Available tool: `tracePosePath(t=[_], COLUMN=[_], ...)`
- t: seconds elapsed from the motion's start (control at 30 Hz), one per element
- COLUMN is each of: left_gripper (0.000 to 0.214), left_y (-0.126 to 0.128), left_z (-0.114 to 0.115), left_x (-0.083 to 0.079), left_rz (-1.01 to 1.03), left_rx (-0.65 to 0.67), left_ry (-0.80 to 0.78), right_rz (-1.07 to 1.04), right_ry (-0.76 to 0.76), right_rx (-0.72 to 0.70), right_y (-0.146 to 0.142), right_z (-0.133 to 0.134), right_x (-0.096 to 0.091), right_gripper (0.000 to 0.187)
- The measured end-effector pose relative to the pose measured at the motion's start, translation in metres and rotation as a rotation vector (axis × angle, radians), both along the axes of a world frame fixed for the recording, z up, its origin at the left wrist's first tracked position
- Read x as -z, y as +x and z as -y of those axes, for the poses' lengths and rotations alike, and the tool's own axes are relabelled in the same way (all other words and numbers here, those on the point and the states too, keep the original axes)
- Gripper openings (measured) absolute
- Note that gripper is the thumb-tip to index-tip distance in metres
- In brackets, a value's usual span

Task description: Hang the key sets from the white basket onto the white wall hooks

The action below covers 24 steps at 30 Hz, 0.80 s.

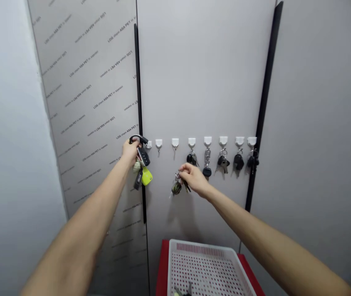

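Observation:
My left hand (130, 153) is closed on a bunch of keys (144, 157) with a black strap loop, a dark car fob, a lime-green tag and a dark label. It is beside the leftmost white hook (149, 144); whether the bunch touches that hook I cannot tell. Lower and to the right, my right hand (192, 176) pinches a second key bunch (177, 188) by its metal rings, below a bare white hook (175, 143). Another bare hook (159, 144) is between the two hands. Just above my right hand hangs a dark key set (192, 158).
More key sets hang rightward along the row, among them a black fob (207, 172) and a dark bunch (238, 162). Below stands a white perforated basket (206, 246) with keys near its front, on something red (163, 263). Long black handles (264, 102) run down the cabinet doors.

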<state>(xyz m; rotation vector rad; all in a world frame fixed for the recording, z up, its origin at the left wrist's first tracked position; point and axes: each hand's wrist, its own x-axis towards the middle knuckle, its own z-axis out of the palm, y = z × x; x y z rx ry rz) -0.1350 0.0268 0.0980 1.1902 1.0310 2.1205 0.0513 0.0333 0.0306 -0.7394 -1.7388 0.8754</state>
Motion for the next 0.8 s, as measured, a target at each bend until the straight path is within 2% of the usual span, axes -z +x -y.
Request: tracePosePath(t=[0.07,0.17,0.27,0.37,0.43,0.5,0.63,0.73,0.8], left_gripper=[0.006,0.009,0.01,0.009,0.01,0.009,0.013,0.015,0.018], left_y=[-0.006,-0.004,-0.003,-0.011,-0.019,-0.026,-0.03,-0.022,-0.013], left_z=[0.006,0.017,0.013,-0.004,-0.012,-0.012,0.003,0.014,0.015], left_x=[-0.004,0.002,0.009,0.004,-0.003,-0.008,-0.004,0.002,-0.001], left_rz=[-0.03,-0.134,-0.046,-0.04,-0.13,-0.114,0.138,0.125,0.067], left_rx=[0.107,0.264,0.182,0.142,0.18,0.195,0.235,0.319,0.307], left_ry=[-0.006,-0.031,-0.016,-0.179,-0.336,-0.391,-0.329,-0.299,-0.288], right_rz=[0.031,0.159,0.26,0.273,0.27,0.256,0.226,0.232,0.246], right_ry=[-0.057,-0.175,-0.311,-0.434,-0.478,-0.5,-0.511,-0.543,-0.559], right_rx=[-0.02,-0.096,-0.119,-0.077,-0.05,-0.03,-0.01,-0.002,-0.008], right_y=[0.013,0.035,0.056,0.074,0.083,0.091,0.102,0.106,0.107], right_z=[0.004,0.008,0.012,0.016,0.019,0.021,0.024,0.025,0.027], right_x=[0.02,0.06,0.108,0.146,0.16,0.167,0.178,0.191,0.2], right_gripper=[0.007,0.006,0.006,0.008,0.008,0.008,0.006,0.008,0.009])
